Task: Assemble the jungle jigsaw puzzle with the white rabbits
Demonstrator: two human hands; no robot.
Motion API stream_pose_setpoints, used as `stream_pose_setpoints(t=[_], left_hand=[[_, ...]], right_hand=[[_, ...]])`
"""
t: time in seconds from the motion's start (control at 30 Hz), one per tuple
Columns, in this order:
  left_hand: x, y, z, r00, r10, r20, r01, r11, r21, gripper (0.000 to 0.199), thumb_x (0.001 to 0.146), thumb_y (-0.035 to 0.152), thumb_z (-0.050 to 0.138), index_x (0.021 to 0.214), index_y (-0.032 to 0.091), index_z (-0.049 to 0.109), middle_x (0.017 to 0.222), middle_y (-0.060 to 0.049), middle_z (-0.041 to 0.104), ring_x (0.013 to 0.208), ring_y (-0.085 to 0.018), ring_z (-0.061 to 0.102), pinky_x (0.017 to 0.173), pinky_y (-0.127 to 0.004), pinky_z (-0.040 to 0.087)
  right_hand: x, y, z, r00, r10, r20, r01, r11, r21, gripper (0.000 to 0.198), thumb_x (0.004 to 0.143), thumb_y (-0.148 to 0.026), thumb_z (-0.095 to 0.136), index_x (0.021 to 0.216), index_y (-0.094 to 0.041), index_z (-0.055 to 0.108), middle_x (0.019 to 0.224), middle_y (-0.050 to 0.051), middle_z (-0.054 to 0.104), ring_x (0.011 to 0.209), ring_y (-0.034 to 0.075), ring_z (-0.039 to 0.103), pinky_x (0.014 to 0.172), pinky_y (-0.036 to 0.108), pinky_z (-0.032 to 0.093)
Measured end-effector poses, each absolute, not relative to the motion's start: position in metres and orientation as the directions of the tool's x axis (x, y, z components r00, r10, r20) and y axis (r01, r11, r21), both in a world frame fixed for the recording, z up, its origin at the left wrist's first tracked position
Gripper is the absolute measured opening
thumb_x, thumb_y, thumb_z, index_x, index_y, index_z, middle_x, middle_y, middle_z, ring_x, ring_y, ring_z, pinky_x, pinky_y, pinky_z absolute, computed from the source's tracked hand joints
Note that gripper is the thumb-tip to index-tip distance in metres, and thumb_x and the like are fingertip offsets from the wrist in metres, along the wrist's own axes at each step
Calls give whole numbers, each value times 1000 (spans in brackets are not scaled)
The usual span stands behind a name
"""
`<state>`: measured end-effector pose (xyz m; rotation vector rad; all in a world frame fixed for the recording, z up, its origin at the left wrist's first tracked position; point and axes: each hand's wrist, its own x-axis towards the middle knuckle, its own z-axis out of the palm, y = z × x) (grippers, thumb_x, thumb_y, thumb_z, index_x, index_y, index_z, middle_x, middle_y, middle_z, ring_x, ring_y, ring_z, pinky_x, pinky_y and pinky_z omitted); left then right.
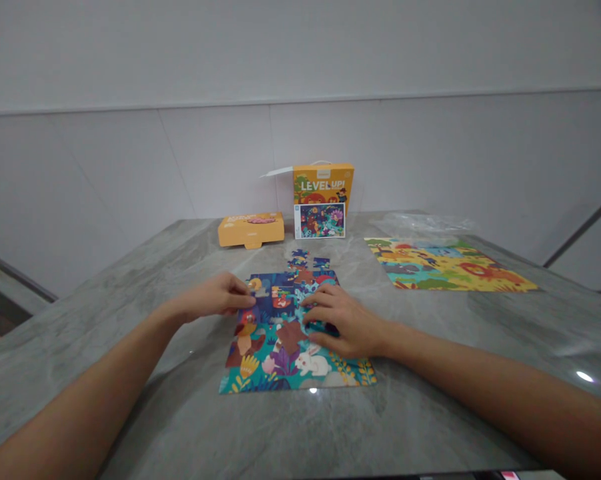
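A colourful jigsaw puzzle (275,360) of forest animals on a dark blue and teal ground lies flat on the table in front of me. My left hand (220,295) is at its upper left edge, thumb and fingers closed on a puzzle piece (251,315) there; most of the fingertips are hidden. Resting on the puzzle's right side is my right hand (343,323), its fingers spread and lying over the pieces, with nothing visible in its grasp. Several loose or partly joined pieces (300,259) lie just beyond the puzzle's far edge.
An upright orange puzzle box (325,175) stands at the back, a reference picture card (320,221) leaning against it. Left of it sits a low orange box (250,230). A yellow animal puzzle (445,267) lies to the right, with clear plastic wrap (425,223) behind it. The grey table (180,400) has a marbled top.
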<state>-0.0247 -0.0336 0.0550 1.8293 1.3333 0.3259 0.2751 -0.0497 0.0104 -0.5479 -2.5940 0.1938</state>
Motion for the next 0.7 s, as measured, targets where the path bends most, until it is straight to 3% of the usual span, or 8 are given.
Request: stream_pose_setpoints(t=[0.07,0.17,0.23,0.3,0.37,0.43,0.57,0.7], left_hand=[[-22,-39,53,498,781,-376,683,-86,725,36,70,55,69,61,20,65,51,2,56,44,-11,43,44,-23,31],[-20,-40,49,502,773,-388,713,-116,691,37,74,57,66,67,21,65,56,1,63,42,-12,46,42,-23,32],[-19,-37,48,451,844,-291,755,-187,629,41,80,58,59,64,20,63,56,0,65,43,-13,49,44,-24,34],[-18,-34,47,385,917,-107,799,-273,536,42,85,56,54,68,20,67,59,-2,67,49,-15,53,50,-25,37],[-13,-31,43,359,929,95,814,-361,455,37,86,52,55,85,20,73,71,-3,70,59,-16,57,58,-26,41],[-6,-30,36,401,893,203,796,-450,405,39,84,52,61,106,22,72,92,-4,71,75,-18,61,70,-28,46],[7,-30,20,537,820,197,736,-570,365,49,79,51,69,120,23,68,117,-8,60,105,-24,58,94,-33,44],[11,-26,15,556,810,186,724,-582,370,40,85,47,66,116,22,70,113,-8,60,104,-23,58,95,-33,44]], right_hand=[[276,-50,11,-806,412,425,347,911,-225,14,85,-23,60,96,-18,69,113,11,65,105,24,52,92,44,43],[278,-50,13,-797,416,437,370,909,-191,15,80,-13,59,90,-18,68,114,10,64,107,26,51,93,46,42],[278,-51,14,-796,403,452,369,915,-166,19,80,-13,58,94,-19,69,116,11,63,108,27,51,94,48,42],[277,-54,16,-826,346,444,311,938,-154,26,84,-19,58,107,-21,68,121,11,62,110,26,50,95,48,41],[275,-56,18,-876,260,406,214,964,-156,32,87,-23,57,118,-24,66,124,10,61,110,25,50,96,47,41],[273,-58,18,-905,199,376,142,974,-175,34,88,-21,55,121,-25,65,123,8,62,110,24,50,95,44,43],[273,-57,18,-895,205,396,131,970,-206,32,78,-11,57,103,-24,73,119,7,65,106,24,52,92,43,45],[276,-53,16,-883,213,417,131,967,-217,31,72,-6,56,92,-22,74,115,7,67,103,25,53,90,43,46]])
